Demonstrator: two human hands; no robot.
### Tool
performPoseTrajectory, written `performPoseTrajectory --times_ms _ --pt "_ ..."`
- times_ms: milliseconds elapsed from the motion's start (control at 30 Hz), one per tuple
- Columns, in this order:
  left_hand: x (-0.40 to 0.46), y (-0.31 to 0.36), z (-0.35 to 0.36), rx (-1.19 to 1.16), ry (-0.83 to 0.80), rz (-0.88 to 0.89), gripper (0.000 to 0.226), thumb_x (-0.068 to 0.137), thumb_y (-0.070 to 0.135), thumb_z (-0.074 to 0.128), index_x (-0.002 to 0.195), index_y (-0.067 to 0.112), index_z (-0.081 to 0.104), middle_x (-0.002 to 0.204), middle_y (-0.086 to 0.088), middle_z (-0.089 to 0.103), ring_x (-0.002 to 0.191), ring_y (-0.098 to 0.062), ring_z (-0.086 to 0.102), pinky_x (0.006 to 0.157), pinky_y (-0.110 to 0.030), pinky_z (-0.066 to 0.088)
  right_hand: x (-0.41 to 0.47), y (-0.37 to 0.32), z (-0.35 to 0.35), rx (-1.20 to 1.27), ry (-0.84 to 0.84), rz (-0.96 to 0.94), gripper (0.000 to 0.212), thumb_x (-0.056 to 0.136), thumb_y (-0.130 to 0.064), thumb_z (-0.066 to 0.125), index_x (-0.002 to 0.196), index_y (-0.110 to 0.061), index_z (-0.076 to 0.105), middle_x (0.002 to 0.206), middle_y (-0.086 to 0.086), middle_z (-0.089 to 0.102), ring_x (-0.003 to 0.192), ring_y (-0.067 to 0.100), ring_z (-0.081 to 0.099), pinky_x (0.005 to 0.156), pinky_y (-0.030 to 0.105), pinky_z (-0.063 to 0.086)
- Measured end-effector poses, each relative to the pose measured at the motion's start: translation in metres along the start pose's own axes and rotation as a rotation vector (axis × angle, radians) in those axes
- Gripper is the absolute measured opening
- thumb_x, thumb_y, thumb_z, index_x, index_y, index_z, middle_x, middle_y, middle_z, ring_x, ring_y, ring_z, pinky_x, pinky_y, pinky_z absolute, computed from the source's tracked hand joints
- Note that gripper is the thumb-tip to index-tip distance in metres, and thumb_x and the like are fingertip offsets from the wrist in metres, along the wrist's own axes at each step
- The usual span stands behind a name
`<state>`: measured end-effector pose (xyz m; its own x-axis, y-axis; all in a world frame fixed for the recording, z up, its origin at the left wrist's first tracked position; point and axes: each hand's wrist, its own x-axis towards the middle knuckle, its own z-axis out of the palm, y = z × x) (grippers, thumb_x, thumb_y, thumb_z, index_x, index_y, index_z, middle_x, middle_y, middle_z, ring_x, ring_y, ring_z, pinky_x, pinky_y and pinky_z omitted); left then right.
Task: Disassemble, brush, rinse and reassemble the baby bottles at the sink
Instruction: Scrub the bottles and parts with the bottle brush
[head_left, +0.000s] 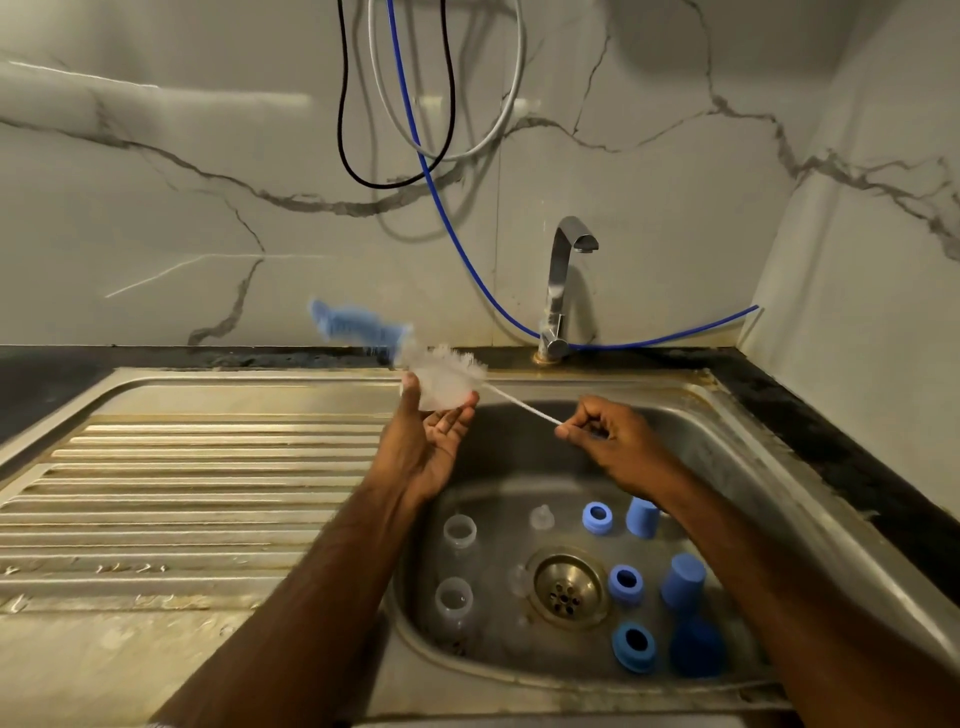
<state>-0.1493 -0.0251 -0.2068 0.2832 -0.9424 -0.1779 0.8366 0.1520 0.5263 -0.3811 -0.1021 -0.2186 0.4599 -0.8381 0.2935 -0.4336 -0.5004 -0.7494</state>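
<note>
My left hand (428, 447) holds a clear, blurred bottle part (441, 396) between thumb and fingertips over the sink's back left corner. A bottle brush with white bristles (449, 364) and a blue tip (358, 325) lies against that part, smeared by motion. My right hand (608, 436) pinches the brush's thin white handle (524, 405). In the basin (727, 467) stand two clear bottles (460, 532) (453, 597), three blue rings (597, 517) (625, 583) (634, 646), three blue caps (642, 517) (683, 579) (696, 649) and two clear nipples (542, 517) (519, 577).
The chrome tap (563, 280) rises behind the basin, with no water running. A ribbed steel drainboard (182, 493) lies to the left. The drain (567, 590) sits mid-basin. Blue, black and grey hoses (415, 130) hang on the marble wall.
</note>
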Motion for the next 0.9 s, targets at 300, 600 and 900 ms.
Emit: performPoseTrajectory --times_ms 300,600,900 --pt "0.003 0.008 -0.004 -0.006 0.001 -0.002 0.059 0.098 0.047 0.056 0.137 0.004 0.051 0.125 -0.026 0.064 0.095 -0.027 0.072 0.076 -0.032 0.063 -0.001 0.002 -0.002 -0.007 0.014 0.011 0.016 0.093 -0.029 0.069 0.080 -0.025 0.061 0.084 0.001 0.069 0.083 0.020 0.065 0.081 0.046 0.056" --pt "0.003 0.002 -0.001 0.047 -0.030 -0.031 0.059 0.100 0.050 0.050 0.135 0.002 0.051 0.118 -0.024 0.066 0.080 -0.023 0.075 0.068 -0.028 0.063 0.001 0.001 -0.003 0.036 0.050 0.033 0.015 0.092 -0.025 0.069 0.079 -0.023 0.062 0.085 0.007 0.070 0.086 0.026 0.066 0.083 0.047 0.055" --pt "0.002 0.005 -0.003 0.039 -0.009 -0.017 0.058 0.098 0.050 0.053 0.133 0.004 0.052 0.118 -0.024 0.067 0.080 -0.024 0.076 0.065 -0.028 0.062 -0.001 0.004 -0.009 0.043 -0.014 0.011 0.019 0.092 -0.025 0.070 0.076 -0.026 0.060 0.084 0.011 0.068 0.080 0.026 0.064 0.080 0.048 0.054"
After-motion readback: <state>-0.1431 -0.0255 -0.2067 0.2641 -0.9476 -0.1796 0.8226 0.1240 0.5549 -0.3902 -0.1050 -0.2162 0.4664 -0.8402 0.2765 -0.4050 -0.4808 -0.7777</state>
